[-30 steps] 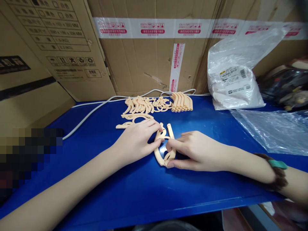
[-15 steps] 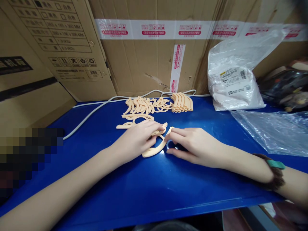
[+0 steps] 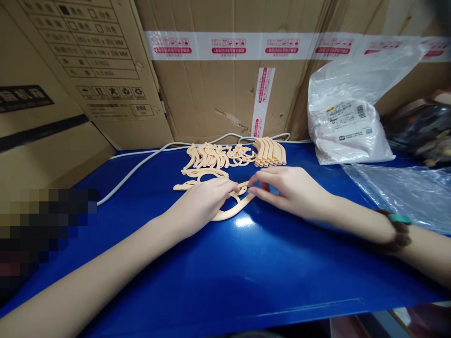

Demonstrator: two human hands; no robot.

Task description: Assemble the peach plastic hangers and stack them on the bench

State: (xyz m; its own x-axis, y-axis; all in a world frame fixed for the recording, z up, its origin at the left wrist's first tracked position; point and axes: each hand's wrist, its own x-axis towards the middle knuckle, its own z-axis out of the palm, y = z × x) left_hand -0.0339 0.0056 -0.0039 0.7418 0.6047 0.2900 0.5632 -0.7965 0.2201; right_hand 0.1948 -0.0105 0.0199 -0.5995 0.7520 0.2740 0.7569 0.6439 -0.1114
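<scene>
My left hand (image 3: 207,199) is closed over a beige plastic assembly with a round hook, which looks like a folding clothes hanger (image 3: 230,216). Its fingers hide much of the piece. The thumb and forefinger of my right hand (image 3: 291,190) pinch the far right end of the same hanger, where a curved arm meets a straight bar. Just beyond my left hand lie similar beige hangers (image 3: 204,172), flat on the blue table (image 3: 225,277).
Along the back are loose curved pieces (image 3: 207,156), ring-shaped hooks (image 3: 241,155) and a neat stack of curved arms (image 3: 269,151). A white cable (image 3: 134,176) runs behind them. Cardboard boxes (image 3: 211,94) wall the back and left. A white plastic bag (image 3: 347,126) and clear film (image 3: 394,192) are at right.
My right hand has moved away from me and turned, bringing its fingertips onto the hanger's end. The curved arm has swung up toward the bar. My left hand keeps its hold.
</scene>
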